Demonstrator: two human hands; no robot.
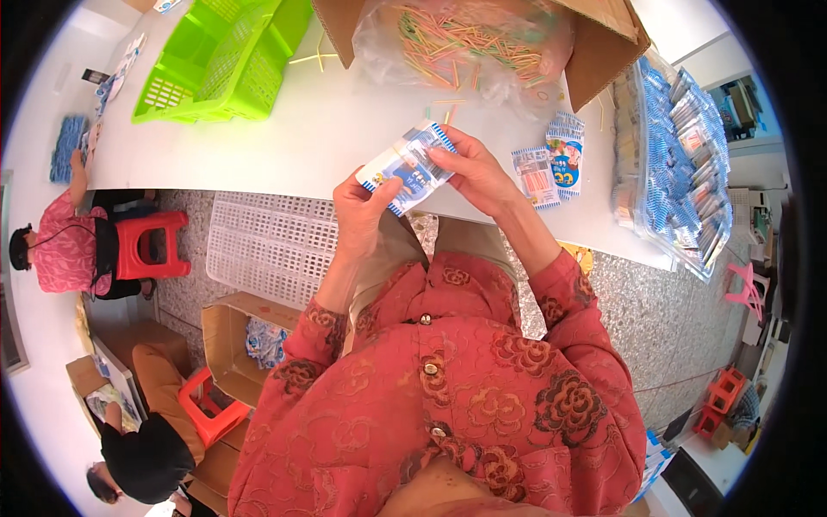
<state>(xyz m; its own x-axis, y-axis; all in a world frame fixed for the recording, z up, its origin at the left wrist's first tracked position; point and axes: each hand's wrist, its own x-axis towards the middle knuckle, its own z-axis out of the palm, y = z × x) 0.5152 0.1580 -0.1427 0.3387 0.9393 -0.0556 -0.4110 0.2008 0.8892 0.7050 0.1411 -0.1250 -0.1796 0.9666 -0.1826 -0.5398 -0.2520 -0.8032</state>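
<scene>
Hands, the left hand (357, 211) and the right hand (475, 175), are holding one flat blue-and-white packet (412, 170) between them, over the near edge of the table (301, 151). Both are partly closed on it: the left thumb is lying across the lower-left end, while the right thumb and fingers are pinching near the upper-right end, probably keeping the packet flat and steady. Its long axis is running slantwise from lower left to upper right, the far end pointing away from the body and rightward; striped bands are edging both ends. Right of the right hand, two loose packets (568, 155) are lying close together, perhaps for easy reach. Beyond, a cardboard box (607, 65) is holding a clear bag (370, 52) of straw-like sticks (461, 47), seemingly opened toward the person for access. A green basket (250, 90) is resting farther left; a clear bin (627, 146) is containing many similar packets at far right.
</scene>
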